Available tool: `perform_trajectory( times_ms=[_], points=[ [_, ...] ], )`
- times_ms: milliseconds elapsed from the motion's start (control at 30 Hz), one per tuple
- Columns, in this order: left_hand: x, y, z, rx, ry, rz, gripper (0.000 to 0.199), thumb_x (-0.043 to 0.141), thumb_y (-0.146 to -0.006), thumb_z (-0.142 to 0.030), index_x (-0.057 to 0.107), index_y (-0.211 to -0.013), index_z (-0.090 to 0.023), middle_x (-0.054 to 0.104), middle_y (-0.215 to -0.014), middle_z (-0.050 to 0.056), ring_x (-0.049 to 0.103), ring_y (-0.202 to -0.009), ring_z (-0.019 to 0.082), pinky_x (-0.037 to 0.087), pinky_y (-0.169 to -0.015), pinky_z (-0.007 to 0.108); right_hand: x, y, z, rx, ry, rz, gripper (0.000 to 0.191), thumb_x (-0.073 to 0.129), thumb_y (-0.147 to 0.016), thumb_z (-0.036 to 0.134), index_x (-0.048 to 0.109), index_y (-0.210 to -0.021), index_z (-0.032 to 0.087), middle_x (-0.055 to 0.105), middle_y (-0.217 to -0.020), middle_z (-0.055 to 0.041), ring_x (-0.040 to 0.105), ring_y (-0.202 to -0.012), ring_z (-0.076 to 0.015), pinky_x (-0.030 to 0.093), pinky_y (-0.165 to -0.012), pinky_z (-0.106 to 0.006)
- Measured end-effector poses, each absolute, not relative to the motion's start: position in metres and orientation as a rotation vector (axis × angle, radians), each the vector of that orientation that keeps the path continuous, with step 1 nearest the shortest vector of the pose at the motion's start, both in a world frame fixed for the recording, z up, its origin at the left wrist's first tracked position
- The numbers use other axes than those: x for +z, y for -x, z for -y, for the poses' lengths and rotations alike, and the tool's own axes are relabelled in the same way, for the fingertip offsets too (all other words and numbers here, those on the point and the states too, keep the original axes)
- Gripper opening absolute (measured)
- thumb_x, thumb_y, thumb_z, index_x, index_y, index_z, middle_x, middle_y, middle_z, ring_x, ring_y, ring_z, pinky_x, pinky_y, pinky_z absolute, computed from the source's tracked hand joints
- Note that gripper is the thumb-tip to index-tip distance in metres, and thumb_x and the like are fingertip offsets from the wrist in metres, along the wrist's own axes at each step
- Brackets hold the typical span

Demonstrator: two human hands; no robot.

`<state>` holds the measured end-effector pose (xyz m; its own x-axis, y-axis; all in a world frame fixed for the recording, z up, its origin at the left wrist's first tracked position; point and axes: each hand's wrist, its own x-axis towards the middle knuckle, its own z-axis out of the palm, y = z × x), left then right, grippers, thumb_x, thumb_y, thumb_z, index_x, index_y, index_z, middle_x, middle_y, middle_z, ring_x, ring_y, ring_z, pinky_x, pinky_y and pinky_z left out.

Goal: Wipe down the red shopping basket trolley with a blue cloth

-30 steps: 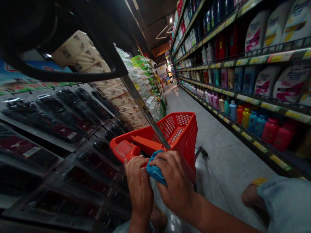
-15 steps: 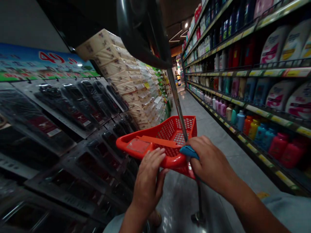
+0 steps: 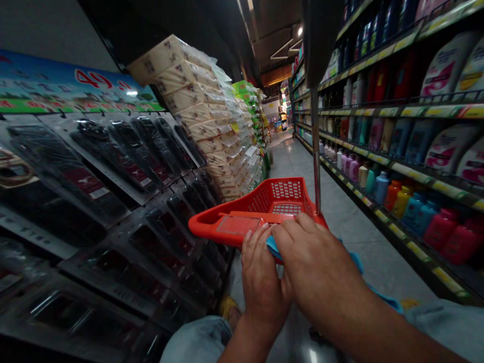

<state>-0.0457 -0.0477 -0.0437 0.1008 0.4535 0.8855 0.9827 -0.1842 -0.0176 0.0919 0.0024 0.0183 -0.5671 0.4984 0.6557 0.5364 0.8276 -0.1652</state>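
Your right hand (image 3: 317, 262) has the cloth (image 3: 273, 247) in its fingers; left hand (image 3: 261, 277) touches the basket (image 3: 212, 226) beside them, can't tell if gripping tbh.

The left hand (image 3: 264, 277) and right hand (image 3: 319, 259) are bare, and so are the forearms. From here I see pale, washed-blue cloth (image 3: 200, 339) over both legs, softly creased, and yellow footwear (image 3: 228, 305), its shape too dim to make out.
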Motion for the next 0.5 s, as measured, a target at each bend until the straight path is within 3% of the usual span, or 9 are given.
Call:
perform_trajectory(
  times_ms=[100,167,233,367,500],
  points=[
    [-0.038,0.074,0.056,-0.948,1.765,1.382,0.058,0.061,-0.093,-0.032,0.041,-0.146,-0.018,0.066,-0.132,0.013,0.057,-0.132,0.024,0.043,-0.114,0.044,0.015,-0.113,-0.016,-0.103,0.797,2.27,0.016,0.058,-0.075,0.01,0.063,-0.082,0.023,0.068,-0.081,-0.0077,0.056,-0.076,-0.0249,0.043,-0.067,-0.037],
    [-0.032,0.109,0.062,-0.848,1.643,1.475,0.07,0.069,-0.086,-0.049,0.043,-0.145,-0.021,0.064,-0.135,0.014,0.055,-0.133,0.03,0.034,-0.119,0.054,0.016,-0.129,-0.026,-0.132,0.931,2.242,0.013,0.058,-0.074,0.011,0.06,-0.075,0.024,0.064,-0.073,-0.0064,0.054,-0.067,-0.0223,0.038,-0.061,-0.035],
    [-0.028,0.141,0.065,-0.785,1.553,1.577,0.076,0.063,-0.082,-0.068,0.049,-0.138,-0.019,0.064,-0.131,0.016,0.057,-0.127,0.034,0.027,-0.12,0.062,0.018,-0.133,-0.028,-0.162,1.031,2.188,0.014,0.057,-0.074,0.01,0.057,-0.071,0.024,0.061,-0.068,-0.0059,0.051,-0.062,-0.0207,0.035,-0.058,-0.034],
    [-0.024,0.159,0.064,-0.751,1.617,1.622,0.064,0.053,-0.084,-0.075,0.061,-0.113,-0.019,0.069,-0.107,0.01,0.064,-0.107,0.029,0.033,-0.118,0.058,0.023,-0.1,-0.011,-0.113,0.892,2.185,0.018,0.054,-0.074,0.006,0.061,-0.083,0.021,0.066,-0.079,-0.009,0.056,-0.077,-0.0257,0.043,-0.068,-0.037],
    [-0.023,0.15,0.068,-0.724,1.658,1.626,0.056,0.057,-0.085,-0.07,0.062,-0.114,-0.023,0.07,-0.107,0.007,0.064,-0.106,0.026,0.037,-0.116,0.054,0.017,-0.089,-0.01,-0.009,0.691,2.172,0.027,0.052,-0.077,0.007,0.062,-0.1,0.018,0.068,-0.095,-0.0096,0.059,-0.09,-0.0279,0.048,-0.083,-0.043]
  ],
)
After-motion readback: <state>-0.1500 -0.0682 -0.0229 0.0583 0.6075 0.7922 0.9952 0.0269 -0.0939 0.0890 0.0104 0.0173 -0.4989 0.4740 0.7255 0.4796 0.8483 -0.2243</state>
